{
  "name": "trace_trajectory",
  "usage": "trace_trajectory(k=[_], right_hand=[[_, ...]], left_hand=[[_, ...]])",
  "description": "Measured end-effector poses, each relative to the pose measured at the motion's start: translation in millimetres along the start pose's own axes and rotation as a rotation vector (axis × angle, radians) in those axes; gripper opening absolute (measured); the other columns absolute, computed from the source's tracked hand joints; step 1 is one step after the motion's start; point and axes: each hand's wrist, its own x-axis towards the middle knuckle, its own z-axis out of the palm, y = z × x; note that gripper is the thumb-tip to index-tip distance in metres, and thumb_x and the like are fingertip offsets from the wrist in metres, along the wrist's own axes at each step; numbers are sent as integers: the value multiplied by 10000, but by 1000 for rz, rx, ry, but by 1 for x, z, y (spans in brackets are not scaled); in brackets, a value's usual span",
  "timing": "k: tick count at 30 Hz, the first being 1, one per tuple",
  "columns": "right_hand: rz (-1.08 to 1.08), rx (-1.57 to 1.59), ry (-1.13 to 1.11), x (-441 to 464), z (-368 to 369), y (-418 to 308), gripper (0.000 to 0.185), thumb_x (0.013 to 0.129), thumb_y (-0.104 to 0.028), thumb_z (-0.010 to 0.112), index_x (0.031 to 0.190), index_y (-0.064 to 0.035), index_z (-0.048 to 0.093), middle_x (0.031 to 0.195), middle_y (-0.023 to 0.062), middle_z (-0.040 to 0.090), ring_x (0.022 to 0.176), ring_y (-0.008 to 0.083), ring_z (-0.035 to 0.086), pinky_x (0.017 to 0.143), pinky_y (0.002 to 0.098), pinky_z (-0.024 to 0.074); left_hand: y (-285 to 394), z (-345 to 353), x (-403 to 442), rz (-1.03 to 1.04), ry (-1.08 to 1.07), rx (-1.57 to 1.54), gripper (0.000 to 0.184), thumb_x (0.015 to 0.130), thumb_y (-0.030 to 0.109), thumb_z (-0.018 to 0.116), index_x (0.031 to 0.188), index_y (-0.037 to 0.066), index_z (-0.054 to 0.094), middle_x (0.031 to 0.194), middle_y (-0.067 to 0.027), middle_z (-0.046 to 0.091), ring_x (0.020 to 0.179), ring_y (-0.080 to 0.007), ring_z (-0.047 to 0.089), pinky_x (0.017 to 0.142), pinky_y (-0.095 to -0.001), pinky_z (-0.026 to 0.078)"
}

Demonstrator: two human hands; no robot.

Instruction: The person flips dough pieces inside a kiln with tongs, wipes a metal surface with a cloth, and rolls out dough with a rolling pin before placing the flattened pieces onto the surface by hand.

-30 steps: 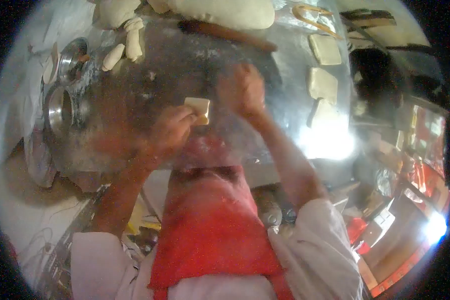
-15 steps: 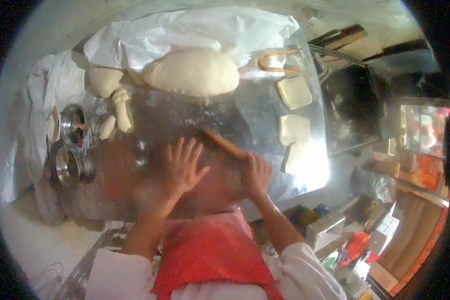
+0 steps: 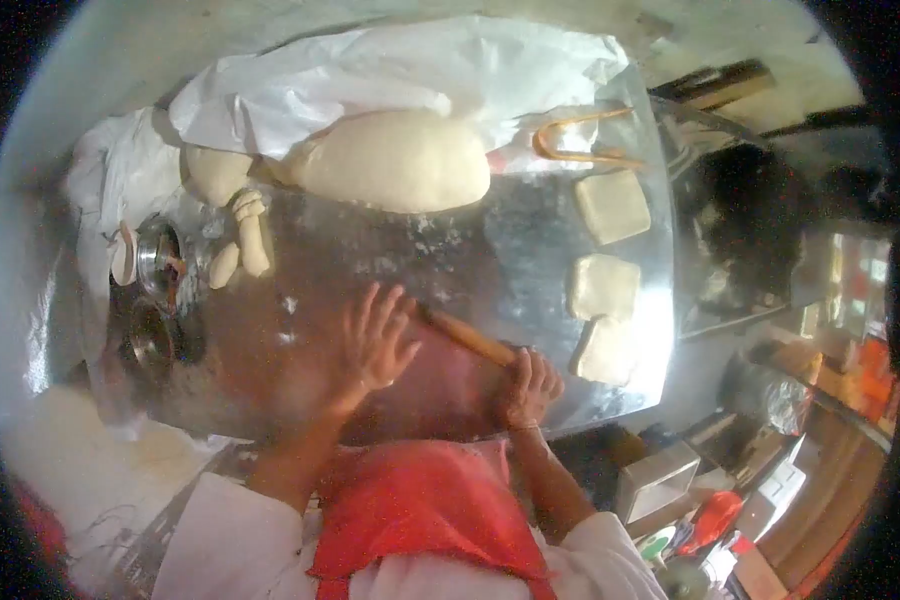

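My right hand is closed around the near end of a wooden rolling pin, which points up and left over the metal table. Fingers spread, my left hand is beside the pin's far end; whether it touches the pin or the table I cannot tell. Three flat dough squares, the top one, the middle one and the lowest one, lie in a column at the right; the lower two touch or overlap. A large dough mass rests at the back.
White sheeting runs behind the dough. Wooden tongs lie at the back right. Small dough pieces and metal bowls are at the left. Beyond the right edge is a dark, blackened surface; an open metal box stands lower right.
The small dough square held in my left hand a second ago is no longer visible. My left hand has opened, and my right hand has taken hold of the rolling pin. The camera view has shifted.
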Motion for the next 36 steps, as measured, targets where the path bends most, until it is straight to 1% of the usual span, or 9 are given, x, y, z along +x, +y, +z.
trace_trajectory(k=[5,11,12,16,19,21,27,29,36], right_hand=[[44,35,-105,6,-10,-3,589,993,-242,458,1571,-160,376,1551,87,446,1440,303,377,1203,565,143],[-35,26,-27,29,-40,-5,583,946,-286,592,1503,-150,487,1458,106,540,1278,330,516,1081,541,347],[-39,47,-57,28,-45,-7,573,929,-289,627,1475,-153,517,1441,105,548,1267,333,522,1067,533,364],[-69,51,-41,22,-32,1,469,904,-247,701,1354,-152,608,1372,98,581,1220,344,549,1009,504,421],[-139,133,-82,25,-52,-18,440,900,-222,702,1324,-136,619,1364,102,590,1185,346,576,994,489,431],[-197,163,-158,16,-74,-37,432,899,-216,697,1314,-125,621,1366,105,592,1168,346,591,988,484,434],[-538,114,-175,66,-43,-117,551,955,-337,643,1438,-86,557,1497,171,527,1328,357,541,1053,509,429],[-546,22,-161,105,-16,-124,563,979,-390,612,1444,-80,548,1512,179,515,1366,364,515,1075,526,418],[-422,92,-189,24,-17,-115,740,1002,-629,473,1494,-77,495,1567,212,468,1464,379,429,1148,542,362]], left_hand=[[-5,6,-8,18,62,16,743,956,533,630,1569,165,429,1657,-87,357,1545,-392,267,1182,-698,207],[1,-15,-6,-331,-159,-220,837,992,669,487,1644,196,262,1731,-82,190,1586,-377,153,1235,-676,78],[-7,10,-32,-171,-86,5,843,994,689,460,1651,204,250,1726,-94,206,1584,-373,172,1240,-665,68],[1,-4,-38,-250,-139,2,853,994,658,503,1652,181,244,1721,-99,221,1579,-381,190,1248,-640,98],[-18,0,-38,-154,-157,-169,821,1021,572,540,1651,141,234,1714,-113,232,1576,-375,201,1257,-597,151],[-38,15,-54,-434,292,-1027,763,991,480,636,1582,76,372,1538,-209,474,1410,-390,455,1171,-532,350],[-72,-17,-46,-261,333,-321,653,1023,421,601,1557,87,428,1476,-245,532,1388,-411,472,1194,-556,289],[-78,-17,-19,-205,128,26,702,1049,397,572,1612,68,312,1614,-193,416,1540,-371,306,1249,-590,201],[-60,3,-91,-18,157,-270,735,1014,409,591,1607,70,318,1581,-199,456,1474,-453,382,1218,-610,241]])
